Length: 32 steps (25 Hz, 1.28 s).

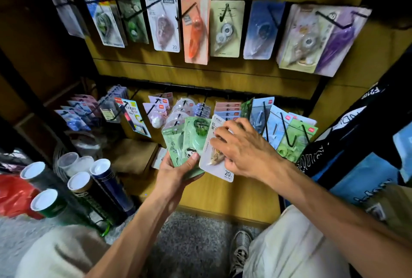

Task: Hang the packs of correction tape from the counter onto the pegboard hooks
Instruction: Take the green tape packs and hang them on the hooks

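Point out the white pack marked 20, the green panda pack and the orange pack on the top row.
white pack marked 20 [219, 161], head view, lower card.
green panda pack [178, 144], head view, card front.
orange pack [196, 30], head view, blister.

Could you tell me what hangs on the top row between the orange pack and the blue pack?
In the head view, one cream-coloured pack with two white tape reels hangs on its own hook between the orange pack and the blue pack.

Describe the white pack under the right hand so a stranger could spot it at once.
Start at the lower row of pegboard hooks, then drop to the two hands in front of it. The white card pack marked 20 sits under the right hand, beside the green packs gripped by the left hand; it alone is white.
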Tool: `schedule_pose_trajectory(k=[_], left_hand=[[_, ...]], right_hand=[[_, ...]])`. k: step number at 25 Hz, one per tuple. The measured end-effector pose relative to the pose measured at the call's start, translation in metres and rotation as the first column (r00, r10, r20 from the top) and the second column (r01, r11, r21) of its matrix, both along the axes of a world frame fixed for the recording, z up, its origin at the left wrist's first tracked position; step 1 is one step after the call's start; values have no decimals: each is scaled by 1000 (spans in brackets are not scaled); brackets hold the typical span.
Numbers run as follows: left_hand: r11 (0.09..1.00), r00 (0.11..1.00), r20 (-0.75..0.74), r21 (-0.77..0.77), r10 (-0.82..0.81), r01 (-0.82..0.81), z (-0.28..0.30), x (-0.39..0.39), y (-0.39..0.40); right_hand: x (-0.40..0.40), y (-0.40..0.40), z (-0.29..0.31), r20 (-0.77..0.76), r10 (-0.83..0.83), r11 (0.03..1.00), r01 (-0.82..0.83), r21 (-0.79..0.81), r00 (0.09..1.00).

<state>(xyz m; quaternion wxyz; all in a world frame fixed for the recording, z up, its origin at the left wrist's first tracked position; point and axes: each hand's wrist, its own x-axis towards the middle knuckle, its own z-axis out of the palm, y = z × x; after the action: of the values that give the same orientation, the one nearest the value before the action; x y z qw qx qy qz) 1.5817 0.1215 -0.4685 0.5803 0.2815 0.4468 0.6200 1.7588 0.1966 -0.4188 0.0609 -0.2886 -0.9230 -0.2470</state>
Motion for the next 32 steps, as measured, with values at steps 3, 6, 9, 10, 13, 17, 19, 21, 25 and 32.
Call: schedule_pose_trajectory(k=[3, 6, 9, 10, 13, 17, 19, 21, 25, 32], left_hand=[[1000, 1000, -3, 13, -20, 21, 9, 4, 7], [999, 999, -2, 21, -46, 46, 18, 8, 13], [997, 998, -10, 41, -65, 66, 25, 14, 18], [997, 998, -8, 44, -58, 58, 27, 16, 19], [998, 999, 25, 64, -22, 20, 34, 23, 27], [993, 1000, 22, 121, 5, -7, 50, 24, 38], [990, 1000, -7, 142, 5, -4, 60, 25, 41], [988, 1000, -30, 152, 6, -2, 67, 24, 44], [985, 997, -70, 175, 21, -8, 76, 17, 48], [988, 990, 45, 74, 133, -136, 95, -14, 44]], right_hand=[[4, 2, 8, 19, -13, 999, 12, 37, 1000], [5, 6, 16, 4, 13, 998, -13, 55, 1000], [9, 3, 18, -95, -9, 1000, 9, 0, 995], [10, 1, 16, -151, -24, 998, 16, -52, 988], [7, -2, 14, -434, -87, 943, -66, -325, 897], [0, 4, 20, -746, -405, 668, -386, -636, 529], [-3, 4, 29, -768, -526, 608, -471, -640, 365], [-6, 4, 32, -728, -650, 562, -507, -653, 218], [-9, 6, 36, -509, -850, 350, -578, -737, 135], [-36, 14, 58, -537, -837, 324, -696, -641, 105]])
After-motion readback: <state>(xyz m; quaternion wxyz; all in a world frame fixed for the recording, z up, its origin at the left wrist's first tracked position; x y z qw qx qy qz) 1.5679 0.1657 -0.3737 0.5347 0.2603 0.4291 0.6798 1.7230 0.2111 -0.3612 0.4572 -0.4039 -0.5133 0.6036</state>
